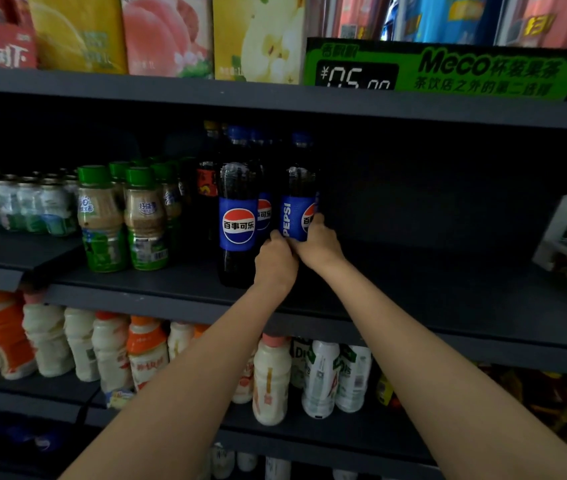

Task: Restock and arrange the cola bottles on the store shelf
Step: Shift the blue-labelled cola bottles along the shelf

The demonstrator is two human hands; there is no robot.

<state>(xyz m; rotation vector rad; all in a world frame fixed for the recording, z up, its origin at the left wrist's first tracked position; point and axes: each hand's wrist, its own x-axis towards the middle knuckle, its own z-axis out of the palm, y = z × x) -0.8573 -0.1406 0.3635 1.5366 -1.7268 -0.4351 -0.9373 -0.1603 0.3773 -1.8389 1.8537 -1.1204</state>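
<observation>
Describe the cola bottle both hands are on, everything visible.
The dark plastic cola bottle with the blue Pepsi label stands upright on the dark grey metal shelf, rightmost of the cola group. It has a blue cap, dark liquid and a glossy ribbed shoulder; the label is turned sideways, so "PEPSI" reads vertically with the round logo half hidden. The left hand and right hand both hold its lower half, covering the base. Bare shelf lies to its right.

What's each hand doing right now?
Left hand: holds the cola bottle low down.
Right hand: holds the same bottle, fingers on its label.
</observation>
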